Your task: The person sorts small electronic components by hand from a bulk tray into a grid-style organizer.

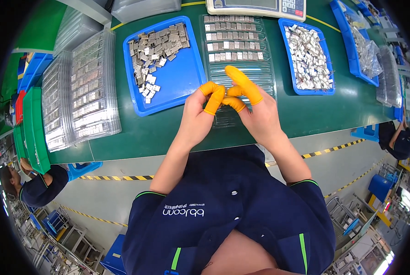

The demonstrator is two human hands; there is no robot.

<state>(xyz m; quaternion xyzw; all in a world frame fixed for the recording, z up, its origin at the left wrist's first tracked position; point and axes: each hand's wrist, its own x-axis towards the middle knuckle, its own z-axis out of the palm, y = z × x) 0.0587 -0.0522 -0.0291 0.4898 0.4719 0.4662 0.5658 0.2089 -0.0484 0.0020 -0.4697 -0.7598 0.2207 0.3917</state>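
Two hands in yellow finger covers meet over the near part of a clear slotted tray (265,79). The left hand (196,113) and right hand (261,112) have their fingertips pinched close together; whether they hold a piece cannot be told. Small metal connectors (235,46) fill the tray's far rows; visible nearer slots look bare, so it seems partly filled. Loose pieces remain in the left blue bin (182,75) and right blue bin (316,92).
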